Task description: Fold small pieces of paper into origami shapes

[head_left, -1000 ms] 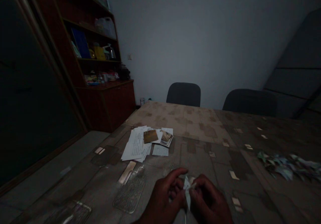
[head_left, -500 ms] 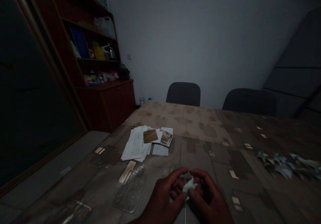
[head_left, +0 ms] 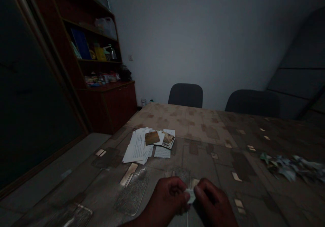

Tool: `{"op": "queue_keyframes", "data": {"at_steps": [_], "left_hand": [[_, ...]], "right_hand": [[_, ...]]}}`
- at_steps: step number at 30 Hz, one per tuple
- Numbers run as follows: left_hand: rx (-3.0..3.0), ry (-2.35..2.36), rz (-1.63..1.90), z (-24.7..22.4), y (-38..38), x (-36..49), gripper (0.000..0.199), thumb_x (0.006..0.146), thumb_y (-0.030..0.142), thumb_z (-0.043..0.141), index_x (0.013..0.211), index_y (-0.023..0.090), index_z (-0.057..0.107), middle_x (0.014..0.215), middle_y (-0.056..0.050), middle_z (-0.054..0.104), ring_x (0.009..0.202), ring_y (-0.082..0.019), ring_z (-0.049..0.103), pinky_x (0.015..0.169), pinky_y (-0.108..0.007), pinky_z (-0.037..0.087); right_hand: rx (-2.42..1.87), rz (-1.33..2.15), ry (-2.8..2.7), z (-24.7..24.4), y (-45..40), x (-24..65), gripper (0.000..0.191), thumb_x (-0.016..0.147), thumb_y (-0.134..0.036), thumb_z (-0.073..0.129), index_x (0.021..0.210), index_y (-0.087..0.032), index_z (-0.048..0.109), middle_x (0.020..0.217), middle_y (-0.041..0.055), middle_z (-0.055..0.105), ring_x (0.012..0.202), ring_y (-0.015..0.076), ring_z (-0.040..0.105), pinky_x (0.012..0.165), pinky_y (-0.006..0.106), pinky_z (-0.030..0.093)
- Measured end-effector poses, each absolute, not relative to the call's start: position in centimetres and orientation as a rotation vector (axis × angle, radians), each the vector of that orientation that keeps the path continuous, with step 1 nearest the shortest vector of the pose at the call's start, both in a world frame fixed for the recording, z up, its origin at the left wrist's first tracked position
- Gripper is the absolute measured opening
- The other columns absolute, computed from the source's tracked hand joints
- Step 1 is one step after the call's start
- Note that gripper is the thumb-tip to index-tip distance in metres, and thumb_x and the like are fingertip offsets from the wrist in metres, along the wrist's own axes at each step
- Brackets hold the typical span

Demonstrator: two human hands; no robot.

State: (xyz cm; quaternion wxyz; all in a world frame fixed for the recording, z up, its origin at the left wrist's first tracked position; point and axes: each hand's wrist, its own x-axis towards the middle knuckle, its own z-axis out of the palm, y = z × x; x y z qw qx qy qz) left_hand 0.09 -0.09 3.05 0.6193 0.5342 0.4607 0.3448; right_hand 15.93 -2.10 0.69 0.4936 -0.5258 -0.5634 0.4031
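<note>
- Head view, hands: the left hand (head_left: 166, 200) and right hand (head_left: 212, 200) were close together at the near edge of the table, their fingers curled narrowly and pinching a folded white paper (head_left: 190, 195) between them, above the tabletop.
- Table: a patterned brown table cover (head_left: 203, 125) lay under everything.
- Left of centre: handwritten sheets (head_left: 137, 148), too small to read, lay beneath photo cards (head_left: 152, 138).
- Right: a heap of crumpled paper pieces (head_left: 289, 166) lay near the edge.
- Far left: a dark wooden shelf unit (head_left: 109, 108) held a blue binder (head_left: 80, 43), a yellow box (head_left: 100, 54) and assorted packets (head_left: 99, 80).
- Far side: two dark chairs (head_left: 185, 95) (head_left: 252, 103) stood against the table.
</note>
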Motion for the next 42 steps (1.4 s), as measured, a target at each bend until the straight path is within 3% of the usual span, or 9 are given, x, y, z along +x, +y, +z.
{"op": "queue_keyframes", "data": {"at_steps": [3,8,14,29,33,38,42], "left_hand": [[1.153,1.038,0.792,2.9,0.0,0.1,0.023,0.066,0.036,0.064,0.070,0.016,0.054,0.055,-0.003,0.063,0.046,-0.012,0.051,0.049,-0.025,0.039],[1.172,1.038,0.821,3.3,0.0,0.0,0.024,0.066,0.037,0.065,0.068,0.015,0.055,0.056,-0.005,0.063,0.049,-0.013,0.053,0.051,-0.026,0.041],[1.275,1.047,0.839,3.6,-0.2,-0.2,0.024,0.069,0.037,0.064,0.065,0.014,0.057,0.056,-0.005,0.063,0.052,-0.015,0.055,0.052,-0.026,0.040],[1.140,1.025,0.781,2.7,0.1,0.0,0.027,0.067,0.039,0.067,0.066,0.016,0.053,0.048,0.001,0.060,0.039,-0.008,0.047,0.042,-0.020,0.035],[1.103,1.009,0.842,1.9,0.5,-0.4,0.029,0.070,0.040,0.068,0.069,0.016,0.052,0.051,0.000,0.063,0.039,-0.008,0.047,0.042,-0.019,0.034],[1.070,0.982,0.827,1.8,0.5,-0.3,0.033,0.069,0.043,0.070,0.070,0.016,0.053,0.052,-0.001,0.064,0.040,-0.008,0.049,0.044,-0.020,0.037],[1.094,0.988,0.806,2.2,0.1,-0.1,0.025,0.067,0.034,0.072,0.069,0.014,0.057,0.056,-0.002,0.066,0.043,-0.009,0.051,0.046,-0.021,0.039]], "right_hand": [[-1.259,1.000,-1.315,1.4,-2.1,16.2,0.044,0.088,-0.056,0.048,0.062,-0.021,0.051,0.059,-0.0042,0.045,0.058,0.0152,0.045,0.054,0.024,0.036],[-1.301,0.904,-1.437,1.0,-2.1,16.3,0.031,0.084,-0.051,0.056,0.087,-0.021,0.063,0.064,-0.0033,0.055,0.060,0.0165,0.052,0.056,0.023,0.039],[-1.235,0.745,-1.673,0.9,-2.3,16.2,0.037,0.092,-0.045,0.047,0.066,-0.020,0.058,0.065,-0.0008,0.056,0.061,0.0161,0.054,0.058,0.024,0.040],[-1.406,0.850,-1.463,1.6,-1.9,16.4,0.049,0.087,-0.061,0.047,0.057,-0.023,0.039,0.057,-0.0048,0.036,0.055,0.0148,0.038,0.051,0.025,0.030],[-1.381,0.920,-1.310,1.8,-1.5,17.0,0.047,0.089,-0.058,0.045,0.059,-0.022,0.045,0.057,-0.0041,0.042,0.056,0.0156,0.043,0.052,0.025,0.035],[-1.296,1.003,-1.448,1.2,-1.7,16.5,0.030,0.083,-0.049,0.058,0.079,-0.019,0.061,0.065,-0.0010,0.058,0.063,0.0180,0.053,0.058,0.026,0.040],[-1.283,1.031,-1.471,0.6,-1.8,16.3,0.034,0.085,-0.049,0.056,0.068,-0.019,0.056,0.063,-0.0009,0.056,0.062,0.0174,0.051,0.057,0.026,0.041]]}}
